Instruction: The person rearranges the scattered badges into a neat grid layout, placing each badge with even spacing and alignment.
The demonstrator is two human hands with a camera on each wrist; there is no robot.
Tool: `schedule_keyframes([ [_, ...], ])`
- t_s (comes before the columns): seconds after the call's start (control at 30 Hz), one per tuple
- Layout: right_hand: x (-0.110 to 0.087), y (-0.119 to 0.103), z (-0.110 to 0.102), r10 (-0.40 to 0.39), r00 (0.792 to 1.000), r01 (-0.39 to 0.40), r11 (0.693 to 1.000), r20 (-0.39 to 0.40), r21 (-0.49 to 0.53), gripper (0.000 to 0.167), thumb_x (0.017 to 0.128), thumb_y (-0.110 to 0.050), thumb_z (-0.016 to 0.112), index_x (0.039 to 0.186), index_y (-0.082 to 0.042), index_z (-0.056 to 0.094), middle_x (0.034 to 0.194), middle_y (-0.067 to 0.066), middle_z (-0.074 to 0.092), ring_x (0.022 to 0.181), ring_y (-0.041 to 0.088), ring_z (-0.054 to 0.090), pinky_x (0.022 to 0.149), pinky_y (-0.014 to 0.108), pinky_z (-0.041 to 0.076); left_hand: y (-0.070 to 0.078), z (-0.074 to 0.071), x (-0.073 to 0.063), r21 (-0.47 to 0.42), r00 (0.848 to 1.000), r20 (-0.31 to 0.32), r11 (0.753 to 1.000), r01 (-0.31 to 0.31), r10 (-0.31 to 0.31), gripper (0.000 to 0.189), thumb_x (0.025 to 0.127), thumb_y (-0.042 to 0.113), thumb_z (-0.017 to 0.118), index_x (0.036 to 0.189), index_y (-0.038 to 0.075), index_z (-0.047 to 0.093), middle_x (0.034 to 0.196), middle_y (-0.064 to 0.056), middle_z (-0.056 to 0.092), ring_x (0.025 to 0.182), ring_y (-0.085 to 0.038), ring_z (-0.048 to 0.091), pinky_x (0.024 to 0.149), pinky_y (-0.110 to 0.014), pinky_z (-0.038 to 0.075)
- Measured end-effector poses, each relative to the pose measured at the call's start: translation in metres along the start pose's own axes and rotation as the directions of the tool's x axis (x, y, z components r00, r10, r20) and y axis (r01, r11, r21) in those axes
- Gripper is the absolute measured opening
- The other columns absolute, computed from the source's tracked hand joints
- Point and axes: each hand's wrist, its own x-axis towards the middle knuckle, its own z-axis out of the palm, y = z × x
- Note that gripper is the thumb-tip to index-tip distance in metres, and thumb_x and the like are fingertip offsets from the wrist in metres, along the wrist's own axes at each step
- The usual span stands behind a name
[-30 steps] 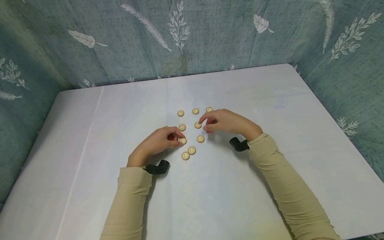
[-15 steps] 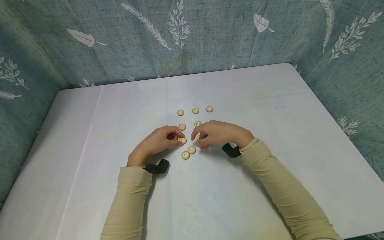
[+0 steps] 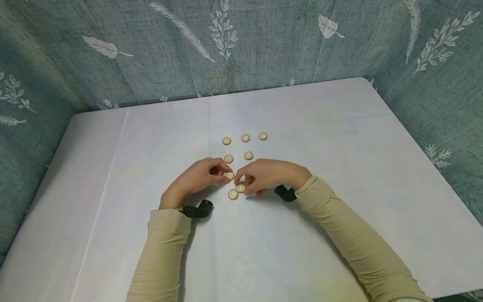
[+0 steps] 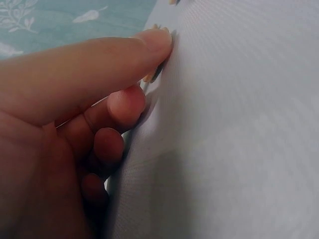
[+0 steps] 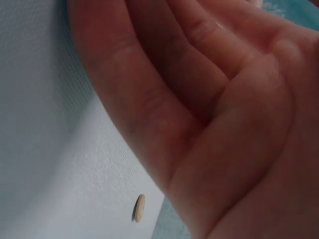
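Several round, pale wooden buttons lie flat on the white table. My left hand (image 3: 200, 176) pinches one button (image 3: 229, 175) between thumb and index finger, against the table; in the left wrist view the thumb covers most of that button (image 4: 151, 74). Just to the right and nearer the front, my right hand (image 3: 269, 174) has thumb and index finger at opposite edges of another button (image 3: 240, 188). That one lies close against a front button (image 3: 233, 194), which no hand touches. The right wrist view shows mostly palm and curled fingers, with the fingertips out of sight.
Behind the hands is a far row of buttons (image 3: 245, 138). Two more, a left button (image 3: 228, 159) and a right button (image 3: 248, 155), lie between that row and the hands. A leaf-patterned green cloth (image 3: 264, 50) hangs around the table (image 3: 113, 167).
My right hand has come from beside the middle buttons toward the front and left, to the button by the front one. It now covers another button. My left hand has stayed in place.
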Motion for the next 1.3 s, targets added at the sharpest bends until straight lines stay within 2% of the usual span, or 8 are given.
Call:
schedule_keyframes([
  [0.37, 0.004, -0.003, 0.005, 0.019, 0.996, -0.026, 0.996, -0.082, -0.089, 0.027, 0.084, -0.023, 0.059, 0.110, -0.019, 0.054, 0.073, -0.005, 0.062, 0.058, 0.009, 0.060, 0.068, 0.027, 0.041, 0.001, -0.001, 0.001, 0.019, 1.000, 0.005, 1.000, -0.001, 0.001, 0.016, 0.078, 0.024, 0.069, 0.092, 0.024, 0.061, 0.075, -0.001, 0.051, 0.075, -0.016, 0.045, 0.067, -0.031, 0.036],
  [0.77, 0.007, -0.005, 0.011, -0.008, 0.992, -0.017, 0.980, -0.125, -0.198, 0.014, 0.082, -0.016, 0.059, 0.095, -0.020, 0.055, 0.062, -0.006, 0.058, 0.054, 0.007, 0.052, 0.062, 0.024, 0.040, 0.002, 0.000, 0.001, 0.026, 1.000, 0.006, 1.000, 0.006, -0.006, 0.016, 0.078, 0.025, 0.069, 0.091, 0.024, 0.061, 0.076, -0.001, 0.051, 0.076, -0.016, 0.045, 0.068, -0.031, 0.037],
  [0.9, 0.007, -0.005, 0.012, -0.018, 0.990, -0.012, 0.976, -0.136, -0.216, 0.013, 0.081, -0.016, 0.061, 0.091, -0.019, 0.055, 0.062, -0.007, 0.056, 0.054, 0.007, 0.051, 0.059, 0.023, 0.040, 0.001, 0.000, 0.001, 0.025, 1.000, 0.005, 1.000, 0.008, -0.008, 0.015, 0.078, 0.025, 0.069, 0.091, 0.024, 0.061, 0.076, -0.001, 0.051, 0.076, -0.016, 0.045, 0.068, -0.032, 0.037],
  [1.1, 0.008, -0.008, 0.013, -0.033, 0.985, -0.016, 0.959, -0.169, -0.283, 0.011, 0.078, -0.016, 0.063, 0.086, -0.019, 0.055, 0.070, -0.007, 0.052, 0.064, 0.007, 0.048, 0.060, 0.022, 0.039, -0.001, 0.002, 0.002, 0.009, 1.000, 0.004, 1.000, 0.007, -0.007, 0.016, 0.078, 0.026, 0.069, 0.091, 0.025, 0.061, 0.076, -0.001, 0.051, 0.076, -0.016, 0.046, 0.068, -0.032, 0.037],
  [1.3, 0.007, -0.011, 0.014, -0.037, 0.988, -0.009, 0.955, -0.151, -0.295, 0.011, 0.077, -0.012, 0.062, 0.084, -0.017, 0.054, 0.074, -0.004, 0.049, 0.065, 0.008, 0.046, 0.059, 0.022, 0.037, -0.002, 0.002, 0.002, 0.008, 1.000, 0.001, 1.000, 0.004, -0.004, 0.016, 0.078, 0.025, 0.069, 0.091, 0.025, 0.062, 0.076, -0.001, 0.051, 0.076, -0.016, 0.046, 0.068, -0.032, 0.037],
])
